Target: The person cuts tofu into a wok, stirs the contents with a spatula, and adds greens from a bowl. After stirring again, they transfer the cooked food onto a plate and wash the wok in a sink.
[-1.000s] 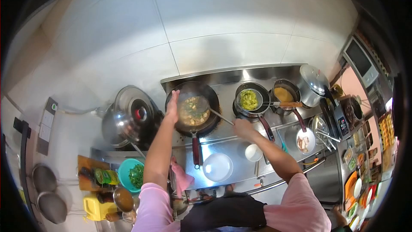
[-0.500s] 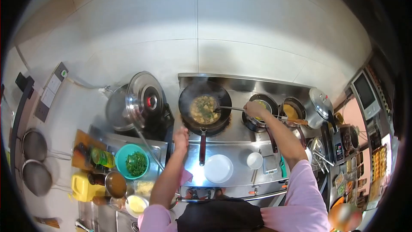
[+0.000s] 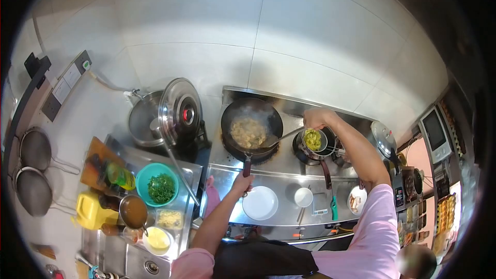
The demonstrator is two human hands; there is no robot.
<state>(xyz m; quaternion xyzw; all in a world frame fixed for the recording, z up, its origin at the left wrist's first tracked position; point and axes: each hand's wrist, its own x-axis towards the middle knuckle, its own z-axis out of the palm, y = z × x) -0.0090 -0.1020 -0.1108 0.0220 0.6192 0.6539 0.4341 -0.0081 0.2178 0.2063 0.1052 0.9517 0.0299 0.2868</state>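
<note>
A dark wok (image 3: 261, 111) on the left burner holds steaming chopped food (image 3: 248, 133). My left hand (image 3: 242, 183) is closed round the wok's handle (image 3: 247, 167). In my right hand (image 3: 316, 119) is the shaft of a metal spatula (image 3: 289, 134), its blade low at the wok's right side, touching the food. Just below my right hand, a strainer with yellow-green food (image 3: 312, 140) rests over a smaller pan (image 3: 303, 155).
Near the counter front lie a white plate (image 3: 260, 203) and a white cup (image 3: 303, 197). Left are a teal bowl of greens (image 3: 161, 187), a large lidded pot (image 3: 180, 115) and a yellow jug (image 3: 89, 211). A pressure cooker (image 3: 383, 138) stands right.
My left hand has moved from beside the wok onto its handle. My right hand has risen, tilting the spatula more steeply. The view has shifted, and the yellow-green food now shows more fully.
</note>
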